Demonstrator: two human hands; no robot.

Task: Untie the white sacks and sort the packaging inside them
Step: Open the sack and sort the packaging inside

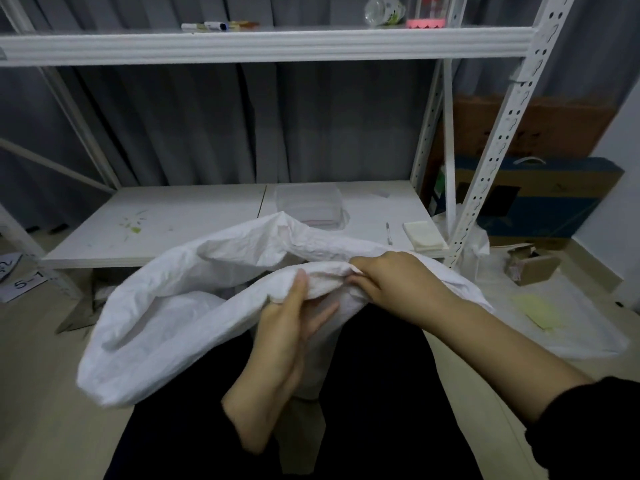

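Note:
A large white woven sack [166, 306] lies crumpled across my lap in front of the low shelf. My left hand [287, 327] holds a fold of the sack's upper edge, thumb on top and fingers underneath. My right hand [391, 275] grips the same bunched edge just to the right, fingers curled into the cloth. What is inside the sack is hidden.
A white metal rack [498, 150] stands ahead; its low shelf [194, 216] carries a clear plastic box [310, 206], a pen [389, 233] and a pale pad [423, 235]. Cardboard boxes [533, 202] lean at right. A small brown carton [535, 268] and clear plastic sheet [554, 323] lie on the floor.

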